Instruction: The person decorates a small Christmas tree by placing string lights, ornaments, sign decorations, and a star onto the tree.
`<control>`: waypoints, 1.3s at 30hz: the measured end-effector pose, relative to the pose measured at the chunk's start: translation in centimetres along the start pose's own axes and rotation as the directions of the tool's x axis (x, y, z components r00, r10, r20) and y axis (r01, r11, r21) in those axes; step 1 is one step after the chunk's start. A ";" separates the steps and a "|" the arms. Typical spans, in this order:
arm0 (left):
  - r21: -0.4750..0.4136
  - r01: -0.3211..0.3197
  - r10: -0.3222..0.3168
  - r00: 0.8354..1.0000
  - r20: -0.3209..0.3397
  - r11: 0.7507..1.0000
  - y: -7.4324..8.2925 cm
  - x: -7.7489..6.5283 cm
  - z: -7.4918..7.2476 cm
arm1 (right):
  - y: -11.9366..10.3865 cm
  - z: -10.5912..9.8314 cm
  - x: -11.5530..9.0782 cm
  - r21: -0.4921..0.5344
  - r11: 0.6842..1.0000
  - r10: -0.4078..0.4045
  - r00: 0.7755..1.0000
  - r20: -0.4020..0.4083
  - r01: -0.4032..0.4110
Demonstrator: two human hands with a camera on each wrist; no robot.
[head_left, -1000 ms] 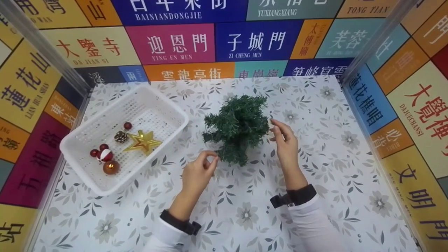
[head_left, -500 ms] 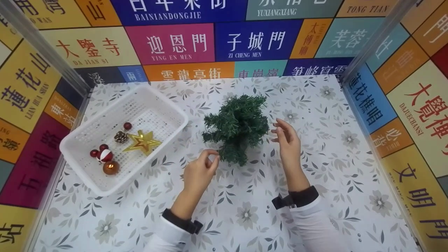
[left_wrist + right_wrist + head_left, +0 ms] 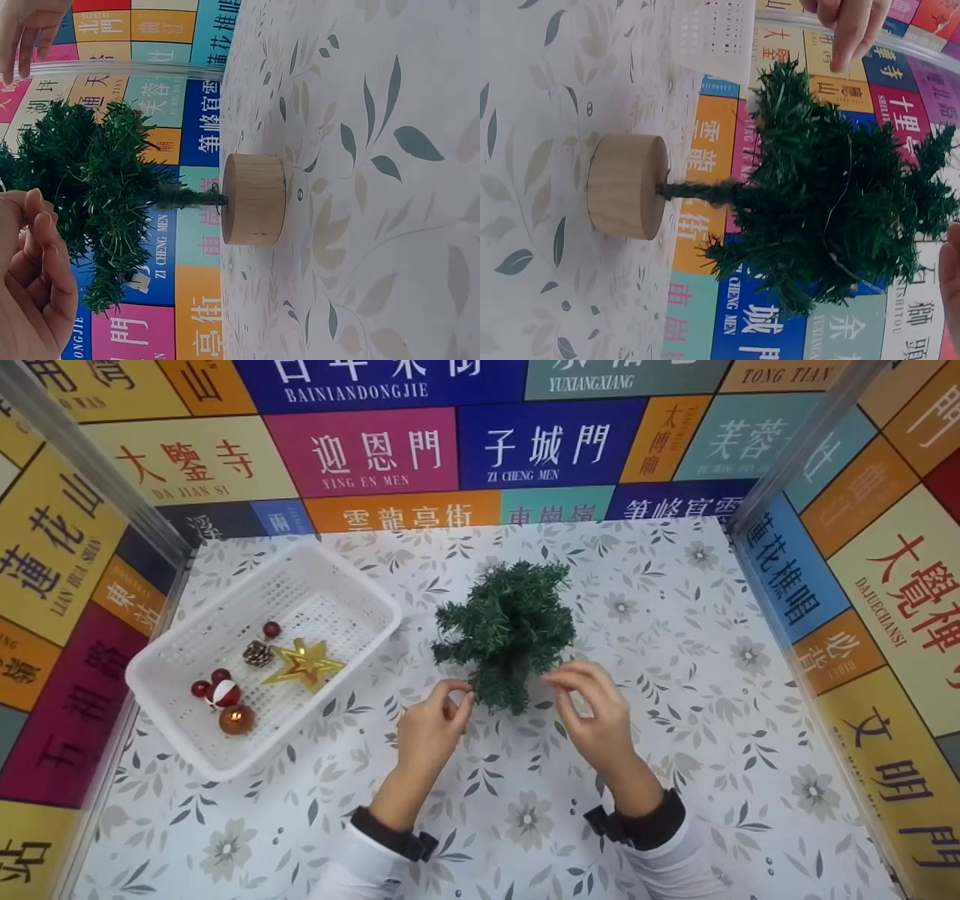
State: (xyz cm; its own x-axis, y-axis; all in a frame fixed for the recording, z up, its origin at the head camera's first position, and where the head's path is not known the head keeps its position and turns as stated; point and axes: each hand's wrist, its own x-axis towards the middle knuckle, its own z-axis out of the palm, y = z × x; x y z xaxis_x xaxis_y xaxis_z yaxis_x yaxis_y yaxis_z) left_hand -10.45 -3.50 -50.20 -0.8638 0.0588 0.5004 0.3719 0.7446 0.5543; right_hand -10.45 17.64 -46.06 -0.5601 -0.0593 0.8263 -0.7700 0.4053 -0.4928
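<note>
A small artificial Christmas tree (image 3: 506, 634) stands upright on a round wooden base (image 3: 255, 199). Across its branches runs a thin silvery wire (image 3: 832, 256). At the tree's front left, my left hand (image 3: 431, 727) pinches this wire between thumb and index finger; a fine strand shows at its fingertips in the right wrist view. My right hand (image 3: 600, 724) is at the front right, index finger and thumb bent towards each other beside the lower branches. Whether it holds the strand is too small to see. The right wrist view catches only its fingertips at the edge.
To the left stands a white perforated basket (image 3: 364, 574). Inside lie a gold star (image 3: 306, 666), a pinecone (image 3: 258, 653), an orange-brown bauble (image 3: 236, 720), a red-and-white ball (image 3: 223, 694) and several small red balls. Printed panels wall the flower-patterned table on three sides.
My right hand first drew slightly away from the tree's right side, then came down and inward to its front right. The left hand has barely shifted; tree and basket stay put.
</note>
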 end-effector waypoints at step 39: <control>-0.035 0.041 -0.038 0.995 0.092 0.999 1.3 0.8 0.9 | -2.4 -1.1 -0.6 0.234 0.917 0.282 0.940 0.193 -0.323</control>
State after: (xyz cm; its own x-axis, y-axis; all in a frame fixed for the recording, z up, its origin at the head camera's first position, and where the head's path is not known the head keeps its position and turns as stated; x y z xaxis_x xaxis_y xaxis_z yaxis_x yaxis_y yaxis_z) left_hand -10.89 -1.87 -49.66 -0.9049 0.0919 0.4157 0.3476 0.7230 0.5970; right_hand -7.94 17.76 -45.10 -0.8026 -0.1169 0.5850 -0.5964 0.1777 -0.7827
